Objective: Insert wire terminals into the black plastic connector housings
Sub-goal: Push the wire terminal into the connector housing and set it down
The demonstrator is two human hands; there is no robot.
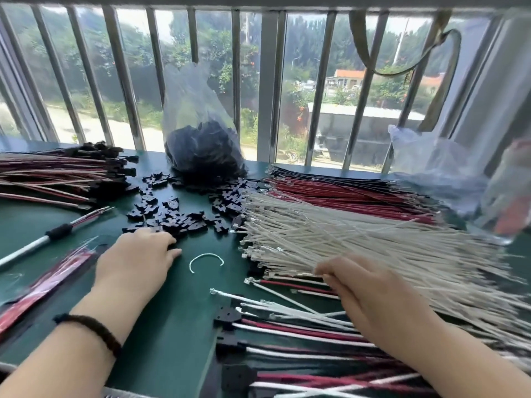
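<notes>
Loose black connector housings [172,209] lie scattered across the middle of the green table [178,305]. My left hand [135,259] rests palm down at the near edge of that scatter, fingertips among the housings; whether it grips one is hidden. To the right lies a big fan of white wires [330,234] with metal terminals, with red wires [344,193] and black wires behind it. My right hand [370,294] lies on the near edge of the white wires, fingers pinching at their terminal ends. Finished wires in housings [287,334] lie below it.
A clear bag of black housings [201,145] stands at the back by the barred window. Assembled harnesses [57,173] are piled at the far left. A white rod with a black grip [43,239], a red packet [48,280] and a small white cord loop [205,261] lie near my left hand.
</notes>
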